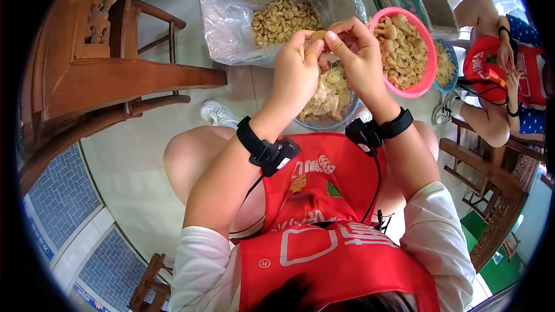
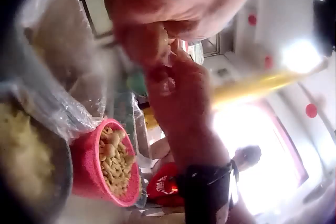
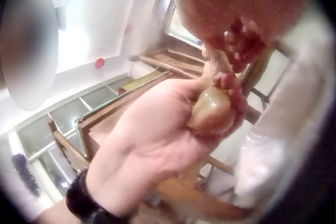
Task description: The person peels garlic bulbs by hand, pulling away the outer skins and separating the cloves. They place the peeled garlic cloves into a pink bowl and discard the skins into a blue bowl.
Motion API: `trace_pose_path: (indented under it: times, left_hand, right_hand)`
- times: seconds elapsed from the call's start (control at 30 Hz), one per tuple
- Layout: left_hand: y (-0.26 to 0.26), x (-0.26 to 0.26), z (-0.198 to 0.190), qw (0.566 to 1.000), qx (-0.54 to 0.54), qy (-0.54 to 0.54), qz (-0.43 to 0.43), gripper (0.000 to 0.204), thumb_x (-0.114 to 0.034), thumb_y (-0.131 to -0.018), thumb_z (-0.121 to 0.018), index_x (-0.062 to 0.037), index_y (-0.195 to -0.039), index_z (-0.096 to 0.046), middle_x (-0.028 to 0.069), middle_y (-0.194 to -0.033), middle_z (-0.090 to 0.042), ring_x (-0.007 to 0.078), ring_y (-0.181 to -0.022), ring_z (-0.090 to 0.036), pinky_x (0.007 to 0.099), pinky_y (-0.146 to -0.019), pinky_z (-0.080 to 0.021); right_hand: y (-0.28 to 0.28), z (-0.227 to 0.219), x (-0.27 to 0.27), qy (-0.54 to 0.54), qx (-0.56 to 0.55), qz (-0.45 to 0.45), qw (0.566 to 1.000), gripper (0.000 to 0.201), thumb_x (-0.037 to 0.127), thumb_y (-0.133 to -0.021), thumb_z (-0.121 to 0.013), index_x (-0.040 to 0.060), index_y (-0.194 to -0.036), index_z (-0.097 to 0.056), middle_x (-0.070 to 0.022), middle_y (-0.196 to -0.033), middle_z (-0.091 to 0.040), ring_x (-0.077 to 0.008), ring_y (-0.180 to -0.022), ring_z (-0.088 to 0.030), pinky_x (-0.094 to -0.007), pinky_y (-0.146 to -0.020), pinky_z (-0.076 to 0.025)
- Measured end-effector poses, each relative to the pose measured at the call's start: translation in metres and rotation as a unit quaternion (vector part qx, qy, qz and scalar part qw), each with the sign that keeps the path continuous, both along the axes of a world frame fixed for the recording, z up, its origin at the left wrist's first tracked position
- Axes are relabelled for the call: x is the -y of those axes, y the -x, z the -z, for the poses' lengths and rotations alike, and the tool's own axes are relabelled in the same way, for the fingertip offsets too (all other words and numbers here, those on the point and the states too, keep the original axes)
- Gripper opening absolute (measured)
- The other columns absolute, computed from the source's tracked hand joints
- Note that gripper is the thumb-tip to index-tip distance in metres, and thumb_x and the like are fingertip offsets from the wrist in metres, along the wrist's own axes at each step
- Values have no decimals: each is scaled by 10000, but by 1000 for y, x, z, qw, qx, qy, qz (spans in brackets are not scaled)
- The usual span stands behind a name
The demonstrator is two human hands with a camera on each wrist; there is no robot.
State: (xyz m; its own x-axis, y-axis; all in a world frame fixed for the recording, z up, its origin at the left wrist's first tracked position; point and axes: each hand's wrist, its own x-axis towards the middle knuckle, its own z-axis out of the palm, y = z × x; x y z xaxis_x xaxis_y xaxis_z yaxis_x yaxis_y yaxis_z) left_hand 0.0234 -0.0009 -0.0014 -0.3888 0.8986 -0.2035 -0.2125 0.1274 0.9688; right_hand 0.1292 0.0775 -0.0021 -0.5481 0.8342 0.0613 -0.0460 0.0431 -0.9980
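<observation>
Pale clove (image 1: 318,35) pinched between left hand (image 1: 296,69), right hand (image 1: 359,58)

Both forearms reach forward and upward from the seated body, bare below short white sleeves, each wrist wearing a black strap. The left hand (image 1: 296,72) and the right hand (image 1: 359,58) meet in front, fingertips together. The left hand's fingers (image 3: 231,85) curl and pinch inward; the right hand's fingers (image 1: 334,39) bend over towards them, thumb opposed.
</observation>
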Motion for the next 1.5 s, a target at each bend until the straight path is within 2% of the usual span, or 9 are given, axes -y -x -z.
trace_pose_path:
  times: [0.57,0.7,0.8,0.87,0.97,1.1,1.17,1.27,1.5]
  left_hand:
    - [3,-1,16,941,-328,78,26,184,-161,-962,-499,8,-984,-569,76,-693,-626,144,-579,-601,309,-559,-467]
    - [4,-1,22,962,-262,77,23,191,-170,-962,-494,8,-970,-562,102,-710,-632,165,-582,-609,327,-558,-469]
    - [6,1,14,974,-192,112,34,203,-183,-956,-497,11,-970,-555,157,-747,-638,258,-623,-629,367,-584,-474]
    - [8,2,14,936,-344,74,19,209,-192,-949,-503,10,-976,-547,202,-778,-632,352,-681,-622,399,-614,-473]
    - [5,2,7,934,-355,49,-10,147,-128,-916,-521,18,-916,-542,239,-775,-612,430,-758,-591,475,-636,-448]
    - [10,1,17,936,-348,51,-1,155,-139,-918,-522,15,-919,-538,238,-783,-616,423,-757,-597,467,-634,-451]
    - [13,-1,29,961,-264,78,11,170,-168,-959,-496,-4,-968,-541,114,-748,-642,214,-672,-633,340,-607,-477]
    - [14,-2,25,957,-273,92,19,160,-155,-967,-485,-10,-978,-552,66,-757,-639,131,-671,-615,293,-600,-480]
    - [10,-2,17,966,-252,56,13,160,-130,-970,-472,-4,-1003,-565,74,-793,-650,133,-723,-635,291,-636,-503]
  right_hand:
    - [1,21,-3,7,93,-27,995,181,136,-912,-596,-28,-915,-520,-99,-737,-598,-107,-671,-579,-277,-586,-469]
    - [-1,15,-5,54,63,-70,994,201,154,-913,-605,-33,-929,-535,-73,-795,-614,-93,-707,-582,-258,-612,-481]
    - [-2,12,-8,89,77,-81,990,227,166,-903,-625,-44,-974,-573,-59,-832,-629,-87,-740,-587,-240,-654,-489]
    - [-2,13,-6,124,73,-77,987,236,164,-896,-636,-47,-990,-590,-61,-847,-635,-86,-757,-588,-238,-674,-487]
    - [-6,15,-9,169,90,-97,977,235,157,-909,-621,-41,-1033,-600,-55,-896,-646,-81,-803,-593,-222,-718,-483]
    - [-8,15,-9,159,110,-120,974,225,163,-924,-604,-18,-1057,-603,-33,-930,-644,-71,-821,-585,-213,-744,-469]
    - [-7,10,-8,157,114,-124,973,233,169,-923,-608,-13,-1067,-603,-27,-938,-641,-67,-820,-576,-212,-745,-462]
    - [-6,7,-12,146,123,-142,971,231,180,-918,-617,-1,-1060,-606,-14,-942,-634,-59,-819,-559,-209,-745,-448]
    - [-6,6,-12,172,91,-150,969,198,201,-916,-626,25,-990,-573,-12,-905,-612,-58,-802,-571,-215,-720,-466]
